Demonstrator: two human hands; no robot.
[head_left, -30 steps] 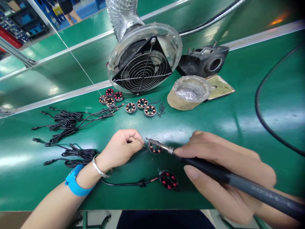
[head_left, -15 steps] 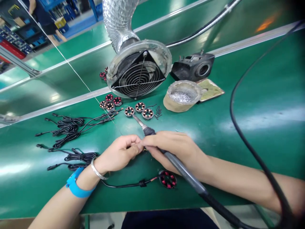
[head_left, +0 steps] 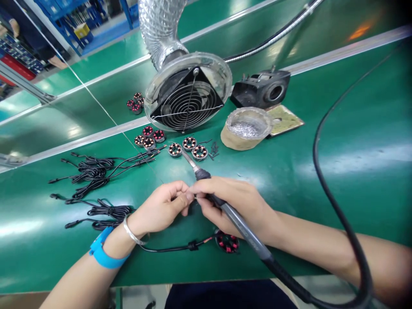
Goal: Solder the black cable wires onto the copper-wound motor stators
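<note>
My right hand is wrapped round a soldering iron, whose metal tip points up and left toward small round coils. Its thumb and index finger meet the fingertips of my left hand. The left fingers are pinched together on thin wire ends, mostly hidden between the fingertips. Below the hands a black cable runs to a round coil with red windings, partly covered by my right hand.
A round fume fan on a foil duct hangs over the bench. Behind my right hand stand a tin of metallic shavings, a sponge tray and a black holder. Bundled black cables lie left. A person is at upper left.
The iron's tip has shifted slightly right, and its cord has swung left. My right fingers have moved slightly apart from the left ones. The person in the background has moved left.
</note>
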